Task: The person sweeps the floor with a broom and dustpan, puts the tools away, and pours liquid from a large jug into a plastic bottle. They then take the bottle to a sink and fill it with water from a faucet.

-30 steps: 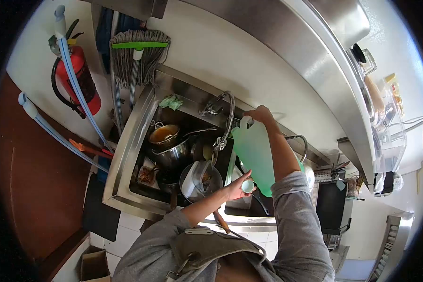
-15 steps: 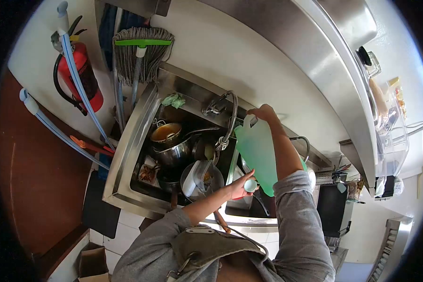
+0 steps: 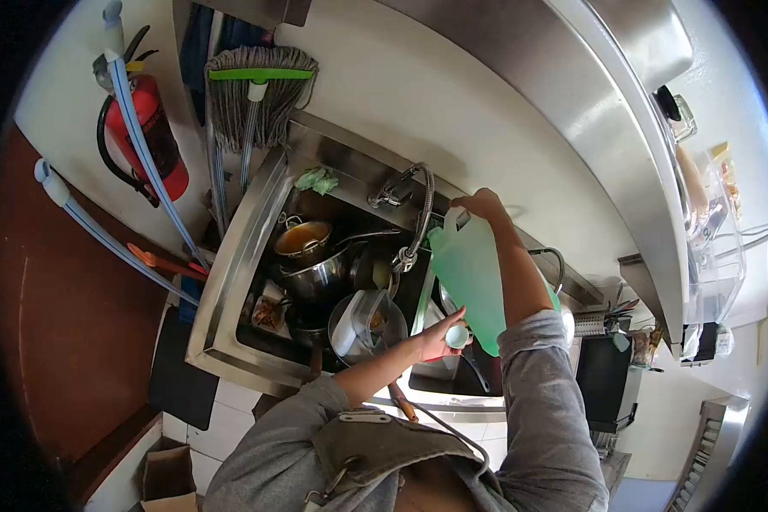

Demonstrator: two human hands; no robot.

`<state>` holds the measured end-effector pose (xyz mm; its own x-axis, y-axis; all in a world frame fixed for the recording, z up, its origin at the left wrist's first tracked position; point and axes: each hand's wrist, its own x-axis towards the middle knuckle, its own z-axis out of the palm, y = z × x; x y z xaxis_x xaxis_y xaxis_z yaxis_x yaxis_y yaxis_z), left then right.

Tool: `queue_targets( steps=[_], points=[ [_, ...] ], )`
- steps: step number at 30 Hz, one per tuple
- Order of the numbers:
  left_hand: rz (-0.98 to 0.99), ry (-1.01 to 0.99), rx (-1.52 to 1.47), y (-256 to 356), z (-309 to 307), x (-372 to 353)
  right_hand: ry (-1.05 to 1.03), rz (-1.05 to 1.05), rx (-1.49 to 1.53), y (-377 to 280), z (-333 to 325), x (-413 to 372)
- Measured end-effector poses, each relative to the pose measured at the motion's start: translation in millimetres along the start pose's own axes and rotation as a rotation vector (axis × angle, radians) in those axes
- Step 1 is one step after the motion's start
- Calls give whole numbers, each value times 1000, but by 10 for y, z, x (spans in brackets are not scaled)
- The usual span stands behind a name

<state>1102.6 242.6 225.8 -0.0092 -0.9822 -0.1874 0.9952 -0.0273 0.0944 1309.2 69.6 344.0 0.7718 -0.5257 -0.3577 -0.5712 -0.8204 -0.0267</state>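
My right hand (image 3: 484,205) is closed around the handle of a large translucent plastic jug (image 3: 472,277), tinted green by its contents. The jug leans over the divider between the two sink basins, and my right forearm covers part of it. Low beside the jug, my left hand (image 3: 436,340) grips a small pale green-white cap (image 3: 457,337) in its fingers, the hollow side showing. Below my left hand lies a black-handled pan (image 3: 476,372) in the right basin.
Dirty pots, including a steel pot (image 3: 314,282) and a brown-stained pan (image 3: 302,240), fill the left basin. A clear container (image 3: 369,320) sits among them. The hose faucet (image 3: 423,205) arches over the middle. A mop (image 3: 260,94) and a fire extinguisher (image 3: 158,136) stand left; a steel shelf (image 3: 563,111) hangs above.
The view has shifted very slightly. Both hands keep their holds on the jug and the cap, with almost no movement.
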Motion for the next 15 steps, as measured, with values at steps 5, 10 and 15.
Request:
queue_targets(
  steps=[5,10,15],
  points=[
    [24,37,-11,0,31,0,-36,29,9,-10,-54,-41],
    [30,-67,23,49,-2,-34,-53,26,65,-6,-142,-105],
    [42,-93,20,38,6,-31,-32,11,32,2,-177,-176]
  ],
)
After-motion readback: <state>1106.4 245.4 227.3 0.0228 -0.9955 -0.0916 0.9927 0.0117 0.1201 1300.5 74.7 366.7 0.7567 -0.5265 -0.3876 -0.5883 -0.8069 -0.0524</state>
